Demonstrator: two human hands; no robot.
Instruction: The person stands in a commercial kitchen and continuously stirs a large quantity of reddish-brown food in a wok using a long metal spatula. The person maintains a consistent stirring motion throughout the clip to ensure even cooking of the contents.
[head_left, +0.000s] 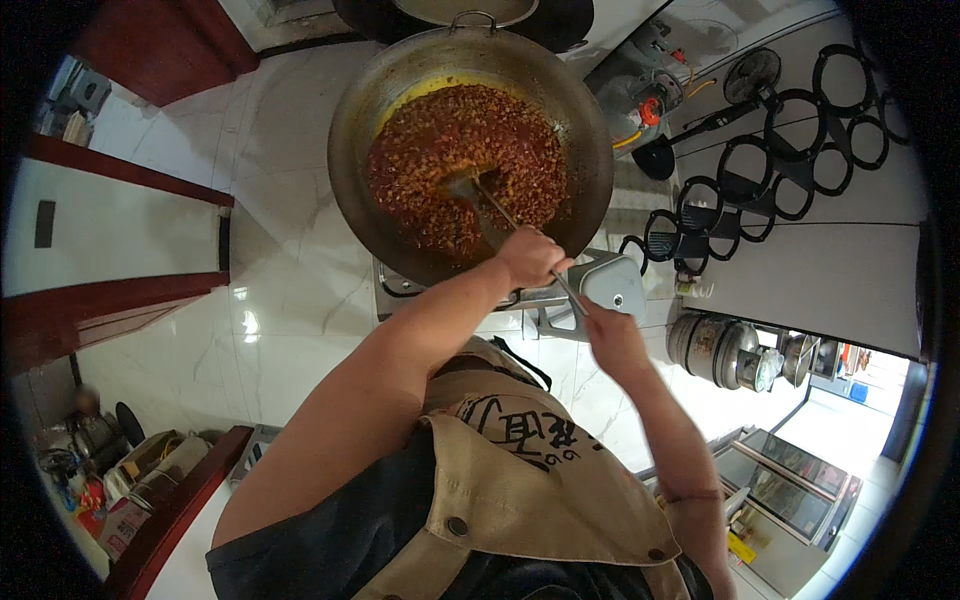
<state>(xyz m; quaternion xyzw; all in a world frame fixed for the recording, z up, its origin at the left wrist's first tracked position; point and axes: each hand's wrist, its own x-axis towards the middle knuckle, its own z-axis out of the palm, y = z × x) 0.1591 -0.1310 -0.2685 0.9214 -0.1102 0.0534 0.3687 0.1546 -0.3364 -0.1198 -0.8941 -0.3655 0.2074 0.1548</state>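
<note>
A large metal wok (349, 172) holds a thick, oily red-brown mass of chopped bits (435, 135), with yellowish oil along its far edge. My left hand (531, 257) is closed around the upper shaft of a long-handled metal cooking spatula (497, 204), over the wok's near rim. Lower down, my right hand (613, 336) grips the handle's end, nearer my body. The spatula's head is partly sunk in the food near the wok's middle, so its exact shape is hidden.
The wok sits over a metal stove stand (390, 289). A grey plastic stool (611, 285) is close by on the right. Beyond it stand a gas cylinder (637, 101) with a red-orange valve and a black ring-shaped rack (739, 187). Behind the wok is another dark pan (570, 22).
</note>
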